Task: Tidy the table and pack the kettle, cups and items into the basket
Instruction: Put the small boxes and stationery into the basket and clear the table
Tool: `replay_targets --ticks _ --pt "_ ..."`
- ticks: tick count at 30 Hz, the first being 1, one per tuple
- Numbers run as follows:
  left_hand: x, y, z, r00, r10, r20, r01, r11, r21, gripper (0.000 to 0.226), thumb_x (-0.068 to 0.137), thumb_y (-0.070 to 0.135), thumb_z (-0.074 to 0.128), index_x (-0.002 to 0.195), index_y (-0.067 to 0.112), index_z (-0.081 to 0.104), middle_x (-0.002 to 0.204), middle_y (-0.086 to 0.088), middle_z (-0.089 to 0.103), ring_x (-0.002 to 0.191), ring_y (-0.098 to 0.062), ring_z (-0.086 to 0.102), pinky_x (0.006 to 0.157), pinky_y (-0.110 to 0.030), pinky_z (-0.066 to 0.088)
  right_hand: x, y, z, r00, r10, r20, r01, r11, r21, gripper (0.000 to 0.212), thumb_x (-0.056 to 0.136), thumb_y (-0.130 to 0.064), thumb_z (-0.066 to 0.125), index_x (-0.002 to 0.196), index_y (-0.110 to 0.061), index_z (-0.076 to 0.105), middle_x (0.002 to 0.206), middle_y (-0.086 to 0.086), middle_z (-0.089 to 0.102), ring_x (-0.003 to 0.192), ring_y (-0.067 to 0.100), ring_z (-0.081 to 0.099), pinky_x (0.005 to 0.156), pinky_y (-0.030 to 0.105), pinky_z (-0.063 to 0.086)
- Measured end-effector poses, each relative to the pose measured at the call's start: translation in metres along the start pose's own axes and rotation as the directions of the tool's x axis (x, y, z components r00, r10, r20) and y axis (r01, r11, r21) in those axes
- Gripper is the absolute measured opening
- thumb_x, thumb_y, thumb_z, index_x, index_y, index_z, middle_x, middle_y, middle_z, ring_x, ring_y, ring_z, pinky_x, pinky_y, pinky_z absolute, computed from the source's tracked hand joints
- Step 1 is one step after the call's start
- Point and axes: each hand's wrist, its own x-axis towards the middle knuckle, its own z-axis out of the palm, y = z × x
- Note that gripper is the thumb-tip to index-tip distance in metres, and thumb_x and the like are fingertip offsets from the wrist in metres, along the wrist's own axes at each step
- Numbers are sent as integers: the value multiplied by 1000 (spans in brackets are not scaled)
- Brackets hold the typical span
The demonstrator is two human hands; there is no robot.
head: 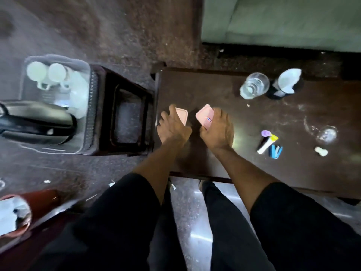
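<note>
Over the left end of the dark wooden table point(224, 90), my left hand point(172, 125) grips a small pink plastic piece point(182, 115). Beside it my right hand point(216, 130) grips a second pink piece point(205, 116) that bears a small red and blue sticker. The two pieces are apart. A grey basket point(88, 89) stands on a stool to the left; it holds a dark kettle point(37, 122) and two white cups point(46, 73). A clear glass tumbler point(254, 86) and a white and black jug point(286, 83) stand at the table's far side.
On the table's right lie a white tube with a yellow cap point(266, 143), a blue item point(275, 151), a small white piece point(321, 151) and a clear glass lid point(324, 132). A green sofa point(283, 22) lies beyond. A red-brown bin point(23, 212) stands at lower left.
</note>
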Motion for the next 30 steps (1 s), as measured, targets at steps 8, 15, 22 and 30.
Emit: replay_targets --ticks 8,15,22,30 --pt "28 -108 -114 987 -22 -159 25 999 20 84 70 30 74 145 28 34 135 -10 50 127 -36 53 102 -52 42 -5 -148 10 975 -204 82 207 978 -25 61 71 -27 73 126 -16 49 121 9 55 113 32 50 89 43 51" --pt "63 -210 -201 963 -14 -268 42 994 98 75 73 29 74 138 16 39 131 -6 54 126 -29 52 98 -48 44 -4 -297 23 905 -413 105 408 911 66 47 79 -25 70 121 -16 50 119 8 53 114 32 51 89 43 48" --pt "106 -260 -241 986 36 -161 1 974 224 61 87 23 73 139 14 42 139 -10 55 131 -30 55 110 -42 38 27 -397 35 867 -491 88 484 871 87 51 80 -19 67 129 -16 50 124 9 53 115 33 51 93 44 47" --pt "145 -275 -224 983 22 -182 8 987 163 32 103 22 50 134 25 55 139 -8 50 134 -34 45 108 -52 36 63 -434 75 822 -536 193 562 819 -117 58 78 -32 78 128 -16 54 127 9 56 120 31 52 97 42 45"
